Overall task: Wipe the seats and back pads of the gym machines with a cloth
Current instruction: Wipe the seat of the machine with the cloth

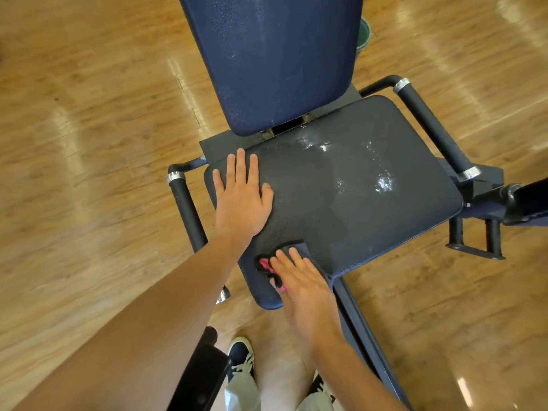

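So the left hand (241,192) is planted flat on the near-left part of the seat (355,203), fingers straight and spread, holding nothing, just pressing down. The right hand (299,281) is flat on the cloth (296,250) (dark with some pink showing) at the seat's front edge, fingers stretched out over it rather than curled around it, as far as I can tell with the blur. Wet streaks and foamy spots sit on the seat toward the back pad (278,60), which stands upright behind it and looks speckled with droplets too. Black side handles (430,126) flank the seat, wood floor (89,114) underneath.
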`<state>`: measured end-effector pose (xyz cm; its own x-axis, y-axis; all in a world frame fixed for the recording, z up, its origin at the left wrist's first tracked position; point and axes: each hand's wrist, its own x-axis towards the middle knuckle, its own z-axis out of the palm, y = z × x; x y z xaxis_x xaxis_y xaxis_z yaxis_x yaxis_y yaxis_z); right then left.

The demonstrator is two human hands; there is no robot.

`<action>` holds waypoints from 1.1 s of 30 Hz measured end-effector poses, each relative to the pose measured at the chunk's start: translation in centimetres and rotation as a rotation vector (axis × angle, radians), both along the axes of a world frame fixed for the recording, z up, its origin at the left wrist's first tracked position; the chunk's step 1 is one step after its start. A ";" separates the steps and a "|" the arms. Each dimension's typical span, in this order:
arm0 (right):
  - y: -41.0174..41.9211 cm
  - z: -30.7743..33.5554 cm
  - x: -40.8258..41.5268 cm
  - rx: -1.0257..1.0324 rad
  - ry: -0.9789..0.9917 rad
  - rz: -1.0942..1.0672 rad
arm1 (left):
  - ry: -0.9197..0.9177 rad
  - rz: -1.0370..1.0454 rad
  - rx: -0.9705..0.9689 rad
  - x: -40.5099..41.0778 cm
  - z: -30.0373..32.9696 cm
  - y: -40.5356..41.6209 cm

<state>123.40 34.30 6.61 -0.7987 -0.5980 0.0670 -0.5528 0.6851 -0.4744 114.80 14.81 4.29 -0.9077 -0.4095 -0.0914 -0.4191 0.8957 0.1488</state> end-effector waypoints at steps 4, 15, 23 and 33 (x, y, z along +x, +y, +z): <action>-1.3 2.0 -4.5 -0.201 -0.129 -0.326 | 0.010 -0.003 0.001 0.1 0.1 0.0; -0.8 1.1 3.0 0.008 -0.065 0.095 | -0.016 0.007 0.003 -0.3 0.1 0.1; -0.8 5.4 -11.2 -0.241 -0.144 -0.513 | -0.031 0.012 0.005 -0.3 0.4 0.3; 2.9 -1.0 -4.4 0.245 -0.002 0.046 | -0.037 0.020 0.012 -0.2 0.7 0.4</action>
